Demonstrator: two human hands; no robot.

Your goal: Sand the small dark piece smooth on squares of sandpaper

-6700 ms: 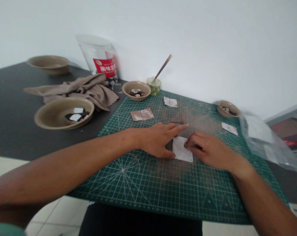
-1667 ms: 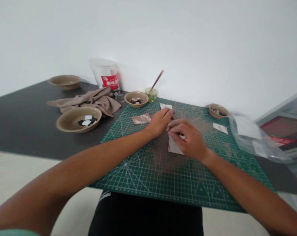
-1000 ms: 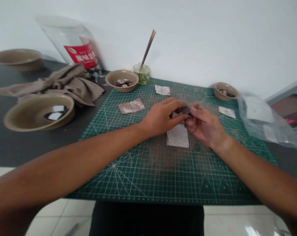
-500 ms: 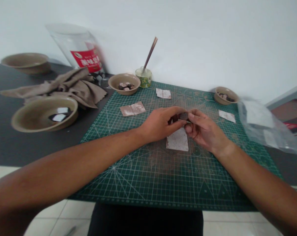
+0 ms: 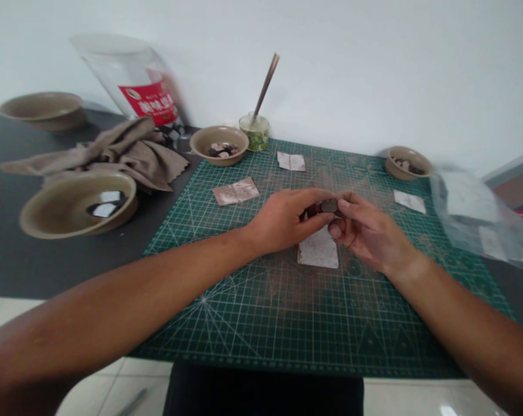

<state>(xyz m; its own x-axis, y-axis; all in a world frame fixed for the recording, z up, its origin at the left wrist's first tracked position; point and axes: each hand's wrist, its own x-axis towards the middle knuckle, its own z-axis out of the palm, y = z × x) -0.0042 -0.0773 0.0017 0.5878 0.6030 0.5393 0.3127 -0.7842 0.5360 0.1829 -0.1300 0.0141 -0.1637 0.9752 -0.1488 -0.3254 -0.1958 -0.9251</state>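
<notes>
With our left hand (image 5: 282, 218) and right hand (image 5: 371, 234) nearly closed, we pinch a small dark piece (image 5: 329, 205) near a white sheet (image 5: 317, 252). More bits (image 5: 223, 151) sit in a bowl (image 5: 196, 141); we can't tell what's finished.

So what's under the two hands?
The near part of a whitish sheet shows, lying on the green cutting mat. The left hand and right hand cover its far part, so anything there is hidden.

Small craft workspace, room type uncertain, dark bench (image 5: 10, 260) against plain white wall (image 5: 352, 69), brown-smeared green gridded cutting mat (image 5: 252, 323), worn pale sheet (image 5: 317, 252), bowl (image 5: 218, 161) of small pieces (image 5: 223, 151), crumpled cloth (image 5: 122, 141), pale tiled floor (image 5: 133, 378).
</notes>
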